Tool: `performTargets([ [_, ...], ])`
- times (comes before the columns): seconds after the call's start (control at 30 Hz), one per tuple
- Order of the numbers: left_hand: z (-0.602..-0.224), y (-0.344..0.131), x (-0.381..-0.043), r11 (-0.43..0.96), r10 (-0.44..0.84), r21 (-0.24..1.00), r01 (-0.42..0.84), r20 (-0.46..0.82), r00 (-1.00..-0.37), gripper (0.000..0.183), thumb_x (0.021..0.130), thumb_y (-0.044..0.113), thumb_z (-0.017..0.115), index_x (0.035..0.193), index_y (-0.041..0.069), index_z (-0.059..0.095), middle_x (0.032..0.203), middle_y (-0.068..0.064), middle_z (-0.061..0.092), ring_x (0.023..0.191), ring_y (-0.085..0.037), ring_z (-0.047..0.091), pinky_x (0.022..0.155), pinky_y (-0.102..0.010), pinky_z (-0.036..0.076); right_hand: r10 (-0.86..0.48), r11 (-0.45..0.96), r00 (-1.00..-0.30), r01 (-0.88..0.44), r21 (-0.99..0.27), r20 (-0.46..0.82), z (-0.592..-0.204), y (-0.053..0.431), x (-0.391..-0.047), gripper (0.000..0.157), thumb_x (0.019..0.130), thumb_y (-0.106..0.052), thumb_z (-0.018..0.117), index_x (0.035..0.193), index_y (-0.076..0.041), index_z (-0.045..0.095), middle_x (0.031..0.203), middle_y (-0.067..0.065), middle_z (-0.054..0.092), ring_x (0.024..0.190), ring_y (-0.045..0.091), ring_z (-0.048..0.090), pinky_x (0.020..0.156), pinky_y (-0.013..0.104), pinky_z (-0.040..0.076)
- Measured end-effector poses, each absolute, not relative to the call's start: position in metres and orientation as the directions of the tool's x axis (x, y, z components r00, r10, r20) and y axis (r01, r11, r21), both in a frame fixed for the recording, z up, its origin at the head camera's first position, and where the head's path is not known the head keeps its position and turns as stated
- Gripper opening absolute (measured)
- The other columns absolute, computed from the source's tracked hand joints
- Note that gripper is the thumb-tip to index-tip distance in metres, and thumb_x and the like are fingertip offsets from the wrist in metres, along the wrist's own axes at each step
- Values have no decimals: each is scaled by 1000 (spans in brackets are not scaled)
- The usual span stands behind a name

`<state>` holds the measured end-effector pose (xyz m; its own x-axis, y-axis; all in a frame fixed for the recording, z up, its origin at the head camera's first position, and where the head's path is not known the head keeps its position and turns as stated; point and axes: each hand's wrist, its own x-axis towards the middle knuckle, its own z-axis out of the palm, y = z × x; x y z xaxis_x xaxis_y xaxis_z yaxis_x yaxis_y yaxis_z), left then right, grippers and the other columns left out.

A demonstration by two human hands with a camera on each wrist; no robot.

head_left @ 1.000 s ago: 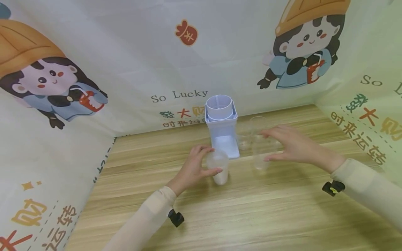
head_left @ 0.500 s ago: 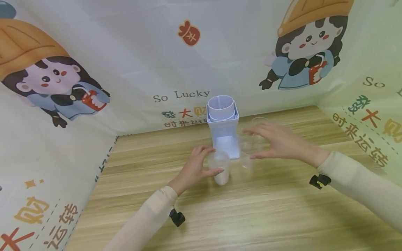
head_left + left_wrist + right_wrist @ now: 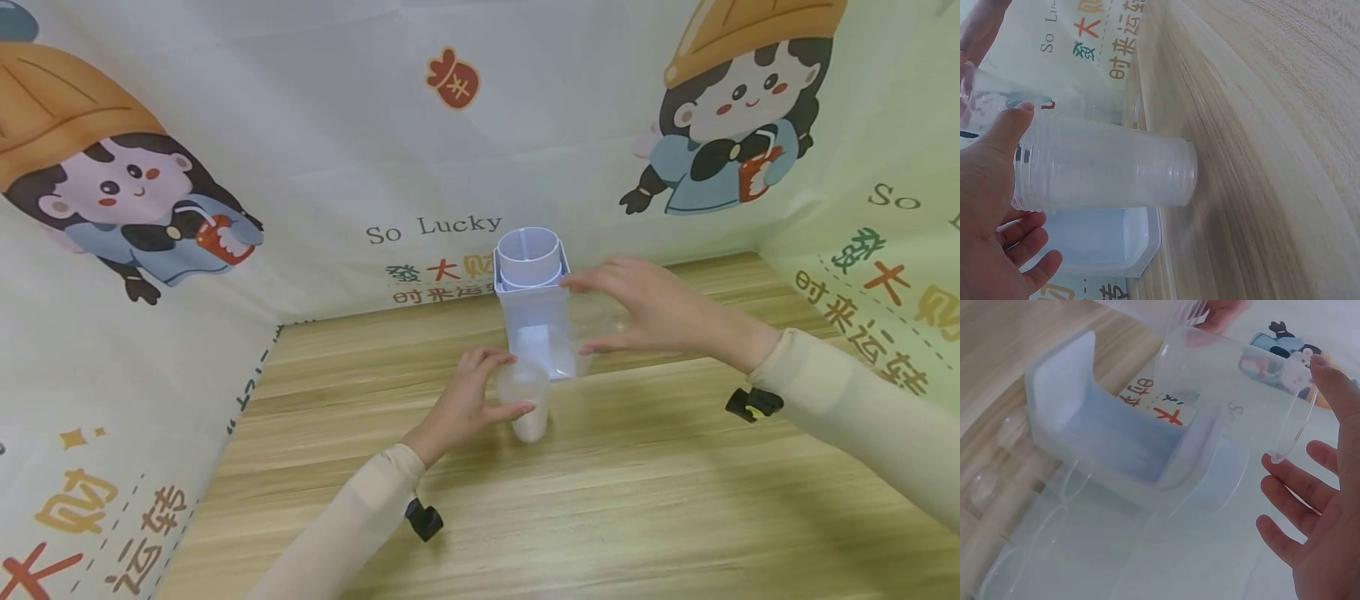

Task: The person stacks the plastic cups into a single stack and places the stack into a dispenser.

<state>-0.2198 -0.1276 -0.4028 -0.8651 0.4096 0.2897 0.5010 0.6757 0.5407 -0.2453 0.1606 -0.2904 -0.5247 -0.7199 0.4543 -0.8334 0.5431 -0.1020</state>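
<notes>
My left hand (image 3: pixel 465 402) grips a stack of nested clear plastic cups (image 3: pixel 531 423) near the rims. The stack stands upright on the table, its layered rims visible in the left wrist view. With thumb and fingertips, my right hand (image 3: pixel 648 307) holds a single clear plastic cup (image 3: pixel 1247 381) by its rim. That cup is raised, its base end close to the mouth of the stack in both wrist views. Just behind the stack stands a pale lilac-blue plastic dispenser (image 3: pixel 531 304) with a round tube on top; the right hand's fingertips overlap its right side.
More clear cups (image 3: pixel 1041 531) stand to the right of the dispenser, partly hidden behind the right hand in the head view. The wood-grain table (image 3: pixel 622 500) ends at a printed backdrop (image 3: pixel 337 167) at the back and sides.
My right hand has moved left with the clear cup, from beside the other cups to near the dispenser and over the stack. The left hand has stayed on the stack.
</notes>
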Motion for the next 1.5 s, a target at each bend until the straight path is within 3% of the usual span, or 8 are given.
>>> performTargets([
  [0.43, -403, -128, -219, 672, 418, 532, 515, 302, -857, 70, 75, 38, 86, 130, 4, 58, 133, -11, 52, 130, -29, 44, 112, -47, 43, -752, 495, -483, -863, -98, 448, -279, 137, -247, 75, 75, -47, 82, 135, -10, 57, 123, 5, 68, 109, 23, 61, 95, 44, 52],
  [0.7, -403, -128, -218, 670, 412, 541, 509, 300, -861, 71, 76, 37, 85, 131, 2, 57, 133, -12, 52, 130, -30, 45, 111, -48, 44, -781, 453, -452, -885, -107, 430, -280, 121, -249, 74, 76, -46, 83, 134, -9, 56, 130, 8, 66, 118, 26, 60, 101, 48, 48],
  [1.27, -404, -128, -219, 678, 410, 540, 499, 287, -866, 69, 76, 39, 85, 127, 3, 58, 133, -12, 53, 128, -30, 46, 109, -47, 46, -792, 468, -470, -877, -108, 390, -292, 107, -248, 75, 76, -51, 81, 136, -12, 56, 129, 7, 66, 118, 26, 60, 102, 46, 51],
  [1.5, -405, -128, -220, 662, 409, 558, 501, 291, -865, 66, 76, 36, 85, 128, 8, 58, 140, -13, 51, 132, -32, 44, 111, -50, 44, -802, 447, -462, -885, -133, 379, -302, 102, -249, 76, 77, -49, 81, 138, -11, 54, 134, 7, 63, 123, 26, 58, 104, 46, 50],
])
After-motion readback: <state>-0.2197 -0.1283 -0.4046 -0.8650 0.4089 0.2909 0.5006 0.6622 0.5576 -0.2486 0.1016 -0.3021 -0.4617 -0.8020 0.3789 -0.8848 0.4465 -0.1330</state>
